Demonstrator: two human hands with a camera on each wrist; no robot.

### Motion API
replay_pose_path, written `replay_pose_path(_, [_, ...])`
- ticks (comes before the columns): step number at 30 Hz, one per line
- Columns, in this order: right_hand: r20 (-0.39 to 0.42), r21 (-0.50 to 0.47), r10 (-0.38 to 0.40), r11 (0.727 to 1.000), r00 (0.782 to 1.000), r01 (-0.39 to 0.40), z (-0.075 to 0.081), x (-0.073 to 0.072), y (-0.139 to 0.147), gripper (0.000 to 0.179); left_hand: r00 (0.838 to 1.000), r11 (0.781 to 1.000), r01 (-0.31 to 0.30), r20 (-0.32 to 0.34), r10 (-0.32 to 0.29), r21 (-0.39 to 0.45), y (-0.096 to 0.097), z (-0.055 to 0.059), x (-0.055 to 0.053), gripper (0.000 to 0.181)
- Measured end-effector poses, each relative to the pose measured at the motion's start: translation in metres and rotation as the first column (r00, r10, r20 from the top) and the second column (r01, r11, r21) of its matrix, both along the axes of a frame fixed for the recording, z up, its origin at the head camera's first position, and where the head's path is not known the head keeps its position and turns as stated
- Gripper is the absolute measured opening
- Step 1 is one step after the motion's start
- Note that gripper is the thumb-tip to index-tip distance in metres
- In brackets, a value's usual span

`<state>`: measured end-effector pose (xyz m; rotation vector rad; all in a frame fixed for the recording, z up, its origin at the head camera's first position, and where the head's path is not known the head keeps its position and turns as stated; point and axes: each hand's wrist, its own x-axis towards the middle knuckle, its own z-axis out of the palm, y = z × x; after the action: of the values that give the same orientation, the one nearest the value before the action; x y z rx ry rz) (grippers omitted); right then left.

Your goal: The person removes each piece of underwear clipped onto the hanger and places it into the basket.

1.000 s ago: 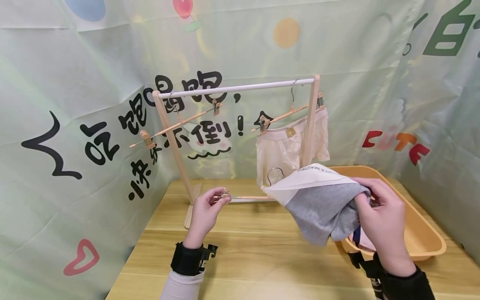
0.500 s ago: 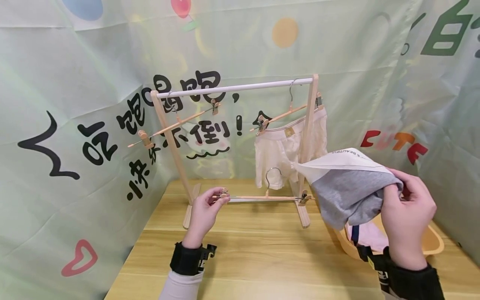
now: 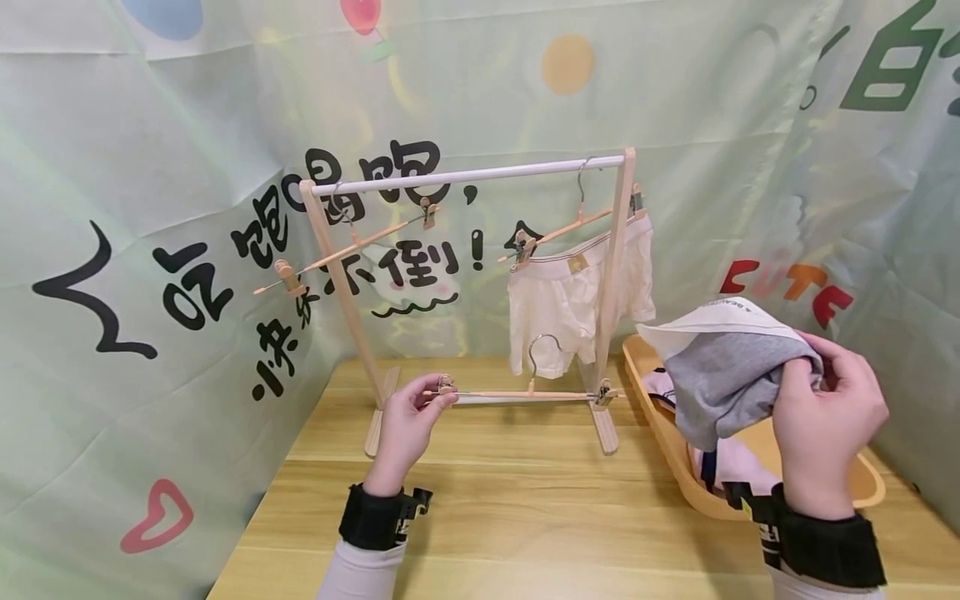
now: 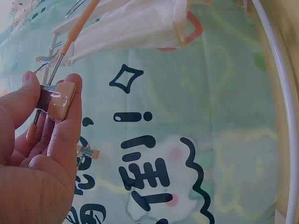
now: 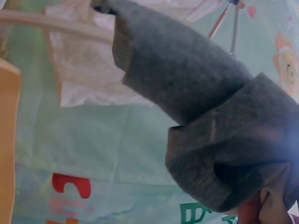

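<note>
My left hand point(image 3: 408, 423) pinches the clip at the left end of a wooden clip hanger point(image 3: 510, 395), thumb against fingers. In the left wrist view the clip point(image 4: 61, 100) sits between thumb and fingers. The hanger lies level, its metal hook up and another clip point(image 3: 606, 393) at its right end. My right hand point(image 3: 828, 421) grips a pair of grey underpants point(image 3: 727, 379) with a white waistband, lifted above the basket. In the right wrist view the bunched grey cloth point(image 5: 182, 65) covers most of the fingers.
Behind stands a small wooden rack with a white rod point(image 3: 480, 172). White shorts point(image 3: 558, 304) hang on its right from a clip hanger; another clip hanger point(image 3: 363, 243) holds no garment. At right, an orange basket point(image 3: 870, 490) contains pink clothing point(image 3: 742, 468). A printed curtain point(image 3: 480, 83) closes off the back.
My right hand has carried the grey underpants rightward, away from the hanger, uncovering its right clip and part of the basket. My left hand keeps its pinch, almost unmoved.
</note>
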<state>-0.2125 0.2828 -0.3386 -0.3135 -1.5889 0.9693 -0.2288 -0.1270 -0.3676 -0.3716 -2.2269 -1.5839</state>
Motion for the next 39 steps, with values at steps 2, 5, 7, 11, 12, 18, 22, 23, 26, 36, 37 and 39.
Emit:
replay_pose_path(2, [0.017,0.004,-0.008,1.000,1.000,0.008,-0.003,-0.003,0.002,0.028,1.000,1.000,0.000,0.001,0.000,0.001,0.000,0.000,0.000,0.022])
replay_pose_path(5, [0.040,0.027,-0.025,0.999,0.999,0.024,-0.008,-0.009,0.006,0.028,1.000,1.000,-0.005,0.004,0.005,0.003,0.000,0.000,0.000,0.022])
replay_pose_path(7, [0.043,0.052,-0.033,0.998,0.999,0.031,-0.012,-0.012,0.010,0.028,1.000,1.000,-0.008,0.006,0.008,0.006,-0.001,0.000,0.000,0.022])
replay_pose_path(11, [0.053,0.103,-0.055,0.993,0.997,0.049,-0.016,-0.015,0.016,0.028,1.000,1.000,-0.008,0.009,0.008,0.011,0.000,0.000,0.000,0.022])
replay_pose_path(12, [0.067,0.117,-0.059,0.992,0.996,0.051,-0.017,-0.016,0.018,0.028,1.000,1.000,-0.006,0.009,0.006,0.012,0.000,0.000,0.000,0.022])
replay_pose_path(18, [0.205,0.192,-0.028,0.981,0.978,-0.012,-0.021,-0.016,0.026,0.031,1.000,1.000,-0.002,0.006,0.002,0.016,0.000,0.001,0.000,0.021])
replay_pose_path(22, [0.291,0.217,-0.014,0.975,0.956,-0.052,-0.026,-0.019,0.029,0.031,1.000,1.000,-0.006,0.009,0.006,0.017,-0.001,0.001,0.000,0.021])
replay_pose_path(23, [0.313,0.223,-0.012,0.973,0.950,-0.061,-0.027,-0.019,0.030,0.031,1.000,1.000,-0.007,0.009,0.007,0.016,-0.001,0.001,0.000,0.021])
replay_pose_path(26, [0.375,0.253,-0.010,0.963,0.927,-0.092,-0.030,-0.021,0.031,0.030,1.000,1.000,-0.009,0.007,0.009,0.016,-0.001,0.001,0.000,0.021])
replay_pose_path(36, [0.616,0.327,0.006,0.907,0.787,-0.264,-0.041,-0.025,0.041,0.024,1.000,1.000,-0.008,-0.003,0.008,0.018,-0.002,0.002,0.001,0.021])
replay_pose_path(37, [0.628,0.330,0.011,0.902,0.779,-0.279,-0.042,-0.026,0.041,0.023,1.000,1.000,-0.008,-0.004,0.008,0.018,-0.002,0.002,0.001,0.021])
replay_pose_path(39, [0.650,0.333,0.022,0.890,0.760,-0.311,-0.044,-0.028,0.042,0.022,1.000,1.000,-0.006,-0.005,0.006,0.018,-0.002,0.002,0.001,0.021])
